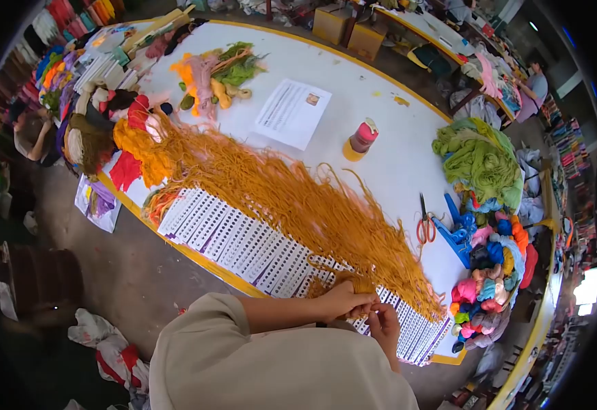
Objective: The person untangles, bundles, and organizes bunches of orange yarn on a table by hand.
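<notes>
Above the counter (408,157), your left hand (343,301) clasps a yarn bundle (356,281), your right hand (384,328) alongside, grip unclear. Long strands (291,198) lie diagonally just beyond.

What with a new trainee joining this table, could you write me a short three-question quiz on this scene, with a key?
1. True or false: the scissors lie with their blades toward the top of the picture.
2. What partly covers the dotted strips? (a) a printed sheet, (b) mustard yarn, (c) green yarn.
3. How are the left hand and right hand placed relative to each other?

Key: 1. True. 2. b. 3. Close together.
</notes>
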`<state>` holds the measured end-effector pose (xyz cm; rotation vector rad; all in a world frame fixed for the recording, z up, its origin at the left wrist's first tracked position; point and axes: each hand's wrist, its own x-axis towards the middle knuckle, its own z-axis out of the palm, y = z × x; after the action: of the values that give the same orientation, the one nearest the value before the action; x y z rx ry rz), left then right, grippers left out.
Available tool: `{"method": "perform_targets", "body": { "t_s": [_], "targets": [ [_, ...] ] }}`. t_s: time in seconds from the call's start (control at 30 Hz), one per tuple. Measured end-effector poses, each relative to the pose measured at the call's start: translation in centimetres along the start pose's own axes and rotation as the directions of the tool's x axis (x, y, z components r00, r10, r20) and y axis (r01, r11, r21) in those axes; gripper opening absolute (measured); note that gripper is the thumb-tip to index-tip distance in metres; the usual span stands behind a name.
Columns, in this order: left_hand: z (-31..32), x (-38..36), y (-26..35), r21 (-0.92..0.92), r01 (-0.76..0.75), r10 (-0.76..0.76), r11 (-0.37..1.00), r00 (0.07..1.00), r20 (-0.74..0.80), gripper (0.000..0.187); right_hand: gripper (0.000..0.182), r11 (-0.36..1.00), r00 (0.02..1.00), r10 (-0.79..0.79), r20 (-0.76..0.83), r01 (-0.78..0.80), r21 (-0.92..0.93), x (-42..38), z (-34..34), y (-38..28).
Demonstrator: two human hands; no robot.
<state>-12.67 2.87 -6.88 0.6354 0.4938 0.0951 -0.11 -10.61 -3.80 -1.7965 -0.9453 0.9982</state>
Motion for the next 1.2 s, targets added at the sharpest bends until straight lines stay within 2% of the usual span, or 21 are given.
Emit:
{"method": "perform_targets", "body": {
  "t_s": [0.03, 0.1, 0.2, 0.33, 0.4, 0.5, 0.53, 0.6, 0.7, 0.83, 0.93, 1.0, 1.03, 1.07, 1.1, 1.13, 1.17, 1.2],
  "targets": [
    [-0.5, 0.0, 0.3, -0.008, 0.001, -0.001, 1.000, 1.000, 0.003, 0.022, 0.011, 1.000, 1.000, 0.006, 0.001, -0.006, -0.006, 0.3, 0.3, -0.2],
    [-0.7, -0.8, 2.7, -0.014, 0.004, -0.004, 1.000, 1.000, -0.030, 0.023, 0.014, 0.982, 0.999, -0.051, -0.003, 0.049, -0.182, 0.7, 0.7, -0.8],
    [-2.5, 0.2, 2.8, -0.042, -0.005, 0.003, 0.999, 0.999, -0.049, 0.023, 0.020, 0.963, 0.999, -0.047, 0.013, 0.049, -0.265, 1.1, 1.1, -2.3],
    [-2.8, 0.3, 3.4, -0.056, -0.039, 0.034, 0.998, 0.996, -0.079, 0.022, 0.026, 0.970, 0.999, 0.037, -0.006, -0.037, -0.242, 0.9, 1.3, -2.9],
    [-2.7, 0.4, 3.0, -0.090, -0.067, 0.061, 0.994, 0.996, -0.066, 0.022, 0.033, 0.982, 0.996, 0.081, -0.039, -0.086, -0.169, 0.8, 1.4, -2.7],
    [-1.7, -0.2, 3.0, -0.129, -0.038, 0.030, 0.991, 0.997, -0.069, 0.022, 0.038, 0.981, 0.992, 0.119, -0.047, -0.124, -0.147, 0.8, 1.6, -2.8],
    [-1.9, -0.2, 2.7, -0.129, -0.039, 0.030, 0.991, 0.997, -0.069, 0.022, 0.038, 0.981, 0.992, 0.118, -0.046, -0.124, -0.147, 0.8, 1.6, -2.8],
    [-2.1, -0.4, 2.2, -0.038, 0.068, -0.069, 0.997, 0.997, -0.016, 0.023, 0.039, 0.974, 0.993, 0.110, -0.038, -0.116, -0.193, 0.8, 1.7, -2.5],
    [-1.7, -1.1, 2.5, -0.023, 0.115, -0.115, 0.993, 0.993, -0.036, 0.027, 0.042, 0.973, 0.998, 0.054, -0.018, -0.057, -0.225, 0.8, 1.8, -2.2],
    [-1.1, -1.3, 2.4, -0.018, 0.105, -0.105, 0.994, 0.994, -0.036, 0.028, 0.043, 0.980, 1.000, 0.006, -0.026, -0.011, -0.201, 0.5, 1.7, -2.3],
    [-0.5, -1.0, 2.3, -0.052, 0.080, -0.082, 0.995, 0.996, -0.033, 0.028, 0.045, 0.978, 0.998, 0.066, -0.008, -0.066, -0.199, 0.1, 1.2, -2.1],
    [0.0, -1.0, 2.6, -0.027, 0.108, -0.108, 0.994, 0.994, -0.021, 0.027, 0.047, 0.974, 0.979, 0.206, -0.004, -0.205, -0.095, -0.3, 0.9, -1.8],
    [0.5, -0.9, 2.7, -0.023, 0.111, -0.111, 0.994, 0.994, -0.019, 0.027, 0.047, 0.974, 0.979, 0.206, -0.007, -0.206, -0.091, -0.4, 1.1, -1.7],
    [1.3, -0.8, 2.9, -0.066, 0.094, -0.092, 0.993, 0.995, 0.043, 0.028, 0.046, 0.982, 0.991, 0.130, 0.027, -0.132, 0.138, -0.5, 1.7, -1.7],
    [2.0, -0.6, 2.8, -0.112, 0.088, -0.076, 0.990, 0.991, 0.109, 0.029, 0.045, 0.931, 0.998, 0.052, 0.035, -0.061, 0.360, -0.7, 1.9, -1.4],
    [1.1, 0.4, 1.4, 0.053, 0.129, -0.136, 0.990, 0.980, 0.147, 0.033, 0.038, 0.953, 0.988, -0.010, 0.152, -0.037, 0.301, -0.8, 0.7, 0.2],
    [3.5, -1.4, 5.3, 0.220, 0.192, -0.214, 0.956, 0.973, 0.081, 0.038, 0.033, 0.961, 0.996, -0.018, 0.090, -0.008, 0.276, -1.0, 0.6, -0.2],
    [3.3, -0.3, 4.6, 0.169, 0.201, -0.221, 0.965, 0.969, 0.113, 0.038, 0.029, 0.969, 1.000, -0.015, 0.019, 0.010, 0.246, -1.0, 0.5, -0.5]
  ]
}}
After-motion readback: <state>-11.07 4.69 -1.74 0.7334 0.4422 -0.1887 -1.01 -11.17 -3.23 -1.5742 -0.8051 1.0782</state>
